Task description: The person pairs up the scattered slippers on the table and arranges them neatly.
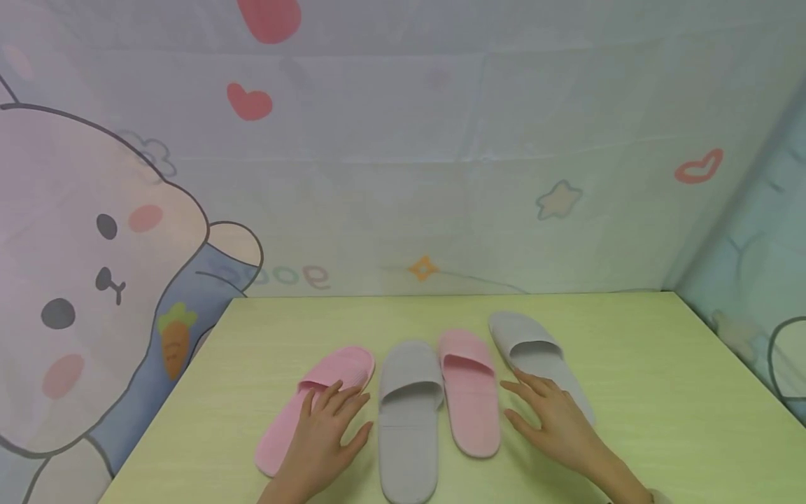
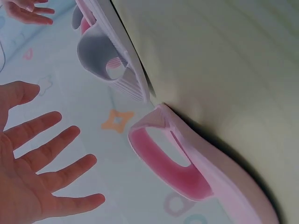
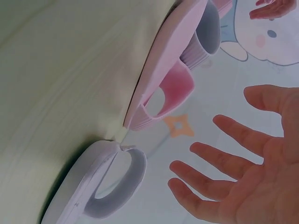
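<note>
Two pink and two grey slippers lie on the table, alternating in colour. Above the leftmost pink slipper [image 1: 283,434] hovers my left hand [image 1: 324,441], fingers spread and holding nothing. Next to it is a grey slipper [image 1: 408,448], then a second pink slipper [image 1: 475,413] close against it. My right hand [image 1: 557,427] hangs over the near part of the far right grey slipper [image 1: 529,336], hiding some of it. In the wrist views, the left hand [image 2: 42,172] and the right hand [image 3: 243,172] are both apart from the slippers, with fingers extended.
The slippers rest on a light yellow-green table [image 1: 661,364]. Behind it hangs a pale cloth backdrop [image 1: 390,210] printed with a cartoon bear, hearts and stars. The backdrop continues along the right side.
</note>
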Tool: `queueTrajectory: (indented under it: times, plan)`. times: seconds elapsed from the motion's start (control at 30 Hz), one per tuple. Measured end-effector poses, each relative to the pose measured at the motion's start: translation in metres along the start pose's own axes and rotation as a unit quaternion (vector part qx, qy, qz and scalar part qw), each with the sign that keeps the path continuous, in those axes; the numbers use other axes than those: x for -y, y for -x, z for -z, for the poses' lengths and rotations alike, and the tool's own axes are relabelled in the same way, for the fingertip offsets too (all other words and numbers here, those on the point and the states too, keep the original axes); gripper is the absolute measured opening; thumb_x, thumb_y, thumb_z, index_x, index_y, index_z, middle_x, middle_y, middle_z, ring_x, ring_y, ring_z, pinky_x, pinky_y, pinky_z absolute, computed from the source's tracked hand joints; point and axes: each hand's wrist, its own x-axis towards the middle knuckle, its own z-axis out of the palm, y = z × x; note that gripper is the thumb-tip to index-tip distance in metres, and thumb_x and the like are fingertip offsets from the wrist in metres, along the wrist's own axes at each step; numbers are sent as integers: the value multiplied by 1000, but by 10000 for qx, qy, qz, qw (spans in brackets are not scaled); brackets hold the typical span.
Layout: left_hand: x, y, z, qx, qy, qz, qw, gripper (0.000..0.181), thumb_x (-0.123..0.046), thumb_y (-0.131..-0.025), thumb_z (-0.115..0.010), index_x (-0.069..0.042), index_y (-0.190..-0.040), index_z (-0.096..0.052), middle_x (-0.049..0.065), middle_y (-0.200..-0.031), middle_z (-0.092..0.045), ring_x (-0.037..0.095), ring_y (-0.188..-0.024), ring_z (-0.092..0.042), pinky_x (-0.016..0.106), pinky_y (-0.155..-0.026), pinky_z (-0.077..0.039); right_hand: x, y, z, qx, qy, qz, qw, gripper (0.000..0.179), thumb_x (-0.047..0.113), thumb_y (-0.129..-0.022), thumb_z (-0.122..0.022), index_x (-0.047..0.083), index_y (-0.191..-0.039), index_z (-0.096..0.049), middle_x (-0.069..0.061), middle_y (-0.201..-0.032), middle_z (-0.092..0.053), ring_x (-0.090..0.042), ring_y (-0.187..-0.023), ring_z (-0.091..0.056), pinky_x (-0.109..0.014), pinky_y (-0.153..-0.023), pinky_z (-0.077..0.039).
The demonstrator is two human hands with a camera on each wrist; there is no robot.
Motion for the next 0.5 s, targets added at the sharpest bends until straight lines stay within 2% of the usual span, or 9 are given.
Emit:
queueTrajectory:
  times: [0.23,0.5]
  plan:
    - [5,2,2,-122,-178,-58,9998,35,-25,-73,-69,-15,-105,-61,2,-110,-61,33,-110,-52,60,-88,-35,2,0,-2,27,25,7,10000,35,19,-75,-69,12,-109,-62,-16,-120,-57,-33,-102,-56,-52,-71,-45]
    - [10,3,7,-149,-209,16,9997,33,-23,-72,-71,-16,-103,-63,4,-110,-62,31,-109,-53,60,-88,-35,3,-2,-6,25,23,85,10000,35,18,-74,-69,13,-108,-63,-16,-120,-57,-34,-102,-56,-52,-70,-46]
